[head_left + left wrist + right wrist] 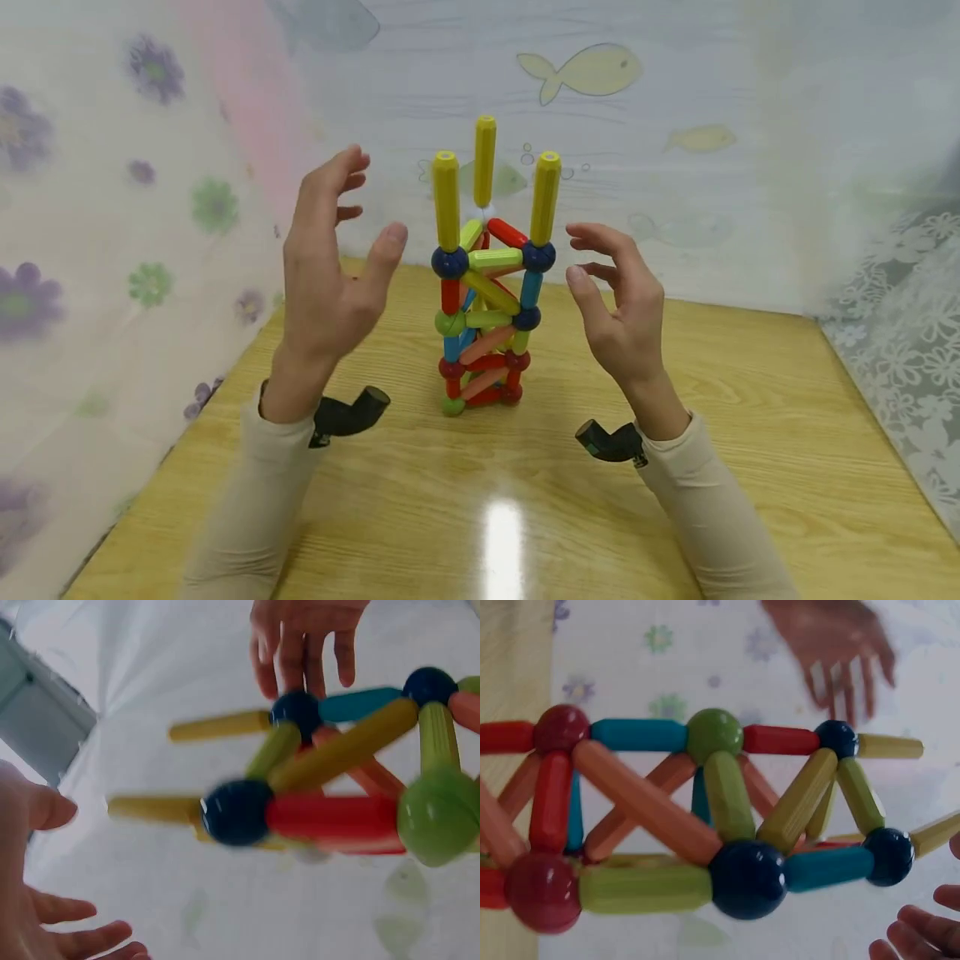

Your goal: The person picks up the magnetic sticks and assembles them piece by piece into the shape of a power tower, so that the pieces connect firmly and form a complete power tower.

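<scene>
A tower of coloured rods and balls (490,320) stands upright on the table. Three yellow rods (446,200) point up from its top, two of them on dark blue balls (450,262). To the tower's left, my left hand (326,258) is raised with fingers loosely bent, holding nothing. My right hand (622,304) hovers on the other side, its fingers close to the upper right blue ball and likewise holding nothing. In the right wrist view, red, green and blue balls join the rods, with slanted orange rods (645,799) between the levels.
The wooden table (420,500) extends under the tower and both arms. A cloth with flowers (153,67) hangs at the left, one with fish (600,71) at the back, and white lace (930,333) at the right. Each wrist wears a black camera mount (348,414).
</scene>
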Available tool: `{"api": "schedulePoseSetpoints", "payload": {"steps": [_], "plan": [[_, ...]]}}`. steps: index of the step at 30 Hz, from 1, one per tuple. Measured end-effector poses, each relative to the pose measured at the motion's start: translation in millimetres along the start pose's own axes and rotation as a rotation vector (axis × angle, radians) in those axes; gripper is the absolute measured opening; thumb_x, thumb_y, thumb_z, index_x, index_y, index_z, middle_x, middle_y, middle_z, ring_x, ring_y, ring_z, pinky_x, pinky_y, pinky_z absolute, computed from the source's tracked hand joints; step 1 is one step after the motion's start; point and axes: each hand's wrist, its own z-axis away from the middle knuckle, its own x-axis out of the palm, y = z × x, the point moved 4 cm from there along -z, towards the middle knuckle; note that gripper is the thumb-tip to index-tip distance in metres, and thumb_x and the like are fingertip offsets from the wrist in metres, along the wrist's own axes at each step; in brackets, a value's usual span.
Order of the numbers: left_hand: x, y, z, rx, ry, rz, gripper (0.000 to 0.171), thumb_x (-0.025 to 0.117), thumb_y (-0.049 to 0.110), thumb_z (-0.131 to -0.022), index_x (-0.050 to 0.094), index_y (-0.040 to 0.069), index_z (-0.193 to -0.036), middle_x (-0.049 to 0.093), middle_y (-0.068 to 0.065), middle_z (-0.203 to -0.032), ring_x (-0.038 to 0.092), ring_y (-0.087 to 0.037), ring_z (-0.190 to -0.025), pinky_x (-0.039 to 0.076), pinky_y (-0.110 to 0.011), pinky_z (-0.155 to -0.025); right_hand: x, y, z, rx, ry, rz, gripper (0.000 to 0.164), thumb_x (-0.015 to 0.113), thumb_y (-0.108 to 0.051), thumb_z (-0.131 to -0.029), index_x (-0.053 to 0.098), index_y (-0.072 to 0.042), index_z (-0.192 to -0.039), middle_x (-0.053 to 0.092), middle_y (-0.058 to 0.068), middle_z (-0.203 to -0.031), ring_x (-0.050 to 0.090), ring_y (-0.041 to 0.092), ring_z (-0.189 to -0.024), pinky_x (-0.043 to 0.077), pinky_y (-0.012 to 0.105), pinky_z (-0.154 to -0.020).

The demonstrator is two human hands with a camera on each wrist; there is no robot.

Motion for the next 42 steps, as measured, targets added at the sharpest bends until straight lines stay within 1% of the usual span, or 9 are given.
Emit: {"api": "schedulePoseSetpoints", "payload": {"steps": [2,6,9,12,15,20,25,36,42], "plan": [[1.3,-19.0,-4.7,-0.064,-0.157,0.101,0.069,0.051,0.039,-0.105,0.038,-0.005,-0.157,0.046,-0.012,-0.156,0.042,-0.025,-0.142,0.039,-0.04,-0.111,4.0,-1.7,-5.9,0.01,-0.015,-0.02,0.039,0.061,-0.013,-0.099,0.063,0.002,-0.135,0.065,0.01,-0.132,0.06,0.037,-0.118,0.055,0.037,-0.094],[22.6,-34.7,-15.0,-0.178,-0.406,0.356,0.071,0.04,0.036,-0.111,0.009,0.002,-0.166,0.02,-0.006,-0.17,0.017,-0.018,-0.155,0.02,-0.04,-0.123,13.6,-5.8,-24.2,-0.005,-0.052,-0.061,0.04,0.062,-0.004,-0.101,0.061,0.001,-0.14,0.065,0.008,-0.133,0.061,0.032,-0.119,0.055,0.04,-0.094],[42.8,-37.5,-25.3,-0.264,-0.532,0.433,0.068,0.03,0.032,-0.113,-0.003,0.009,-0.167,0.011,-0.002,-0.172,0.01,-0.014,-0.156,0.013,-0.037,-0.124,22.6,-5.5,-36.1,-0.017,-0.109,-0.078,0.038,0.061,-0.002,-0.102,0.061,0.002,-0.14,0.067,0.009,-0.131,0.062,0.029,-0.118,0.056,0.041,-0.093],[56.1,-38.8,-30.9,-0.333,-0.599,0.453,0.064,0.024,0.03,-0.113,-0.004,0.01,-0.167,0.014,-0.006,-0.171,0.014,-0.014,-0.155,0.015,-0.035,-0.123,31.8,-3.1,-40.5,0.023,-0.135,-0.091,0.03,0.06,-0.002,-0.104,0.066,0.004,-0.133,0.07,0.009,-0.125,0.065,0.025,-0.117,0.056,0.041,-0.094],[62.1,-39.7,-31.1,-0.348,-0.613,0.459,0.063,0.024,0.029,-0.113,0.0,0.007,-0.167,0.022,-0.012,-0.167,0.023,-0.018,-0.152,0.019,-0.033,-0.122,40.0,-1.5,-40.5,0.051,-0.137,-0.095,0.024,0.06,0.001,-0.104,0.07,0.005,-0.125,0.074,0.008,-0.117,0.068,0.022,-0.113,0.056,0.041,-0.093],[65.4,-40.6,-32.7,-0.335,-0.618,0.464,0.062,0.028,0.027,-0.114,0.004,0.005,-0.167,0.019,-0.013,-0.168,0.024,-0.02,-0.152,0.021,-0.034,-0.122,47.1,-2.8,-43.6,0.014,-0.15,-0.041,0.023,0.061,-0.001,-0.104,0.071,0.005,-0.125,0.075,0.009,-0.113,0.071,0.02,-0.106,0.058,0.04,-0.089],[67.4,-42.0,-33.1,-0.309,-0.622,0.461,0.061,0.031,0.022,-0.114,0.007,0.005,-0.167,0.02,-0.014,-0.165,0.029,-0.022,-0.149,0.027,-0.035,-0.12,52.9,-2.4,-44.5,0.032,-0.166,0.042,0.031,0.063,-0.009,-0.105,0.068,0.003,-0.133,0.073,0.009,-0.122,0.07,0.018,-0.108,0.059,0.039,-0.087],[72.9,-44.8,-33.4,-0.279,-0.619,0.471,0.06,0.037,0.019,-0.112,0.016,0.011,-0.168,0.028,-0.014,-0.153,0.038,-0.026,-0.122,0.038,-0.035,-0.101,58.4,-1.3,-45.3,0.06,-0.166,0.024,0.04,0.063,-0.014,-0.106,0.061,0.0,-0.143,0.068,0.009,-0.132,0.068,0.018,-0.115,0.059,0.039,-0.089],[70.9,-47.4,-34.7,-0.274,-0.596,0.517,0.057,0.038,0.024,-0.111,0.026,0.008,-0.165,0.03,-0.009,-0.158,0.038,-0.024,-0.137,0.037,-0.039,-0.113,61.7,-4.6,-52.7,0.046,-0.153,-0.012,0.047,0.062,-0.015,-0.106,0.054,-0.003,-0.15,0.064,0.007,-0.139,0.066,0.018,-0.12,0.059,0.04,-0.089]]}}
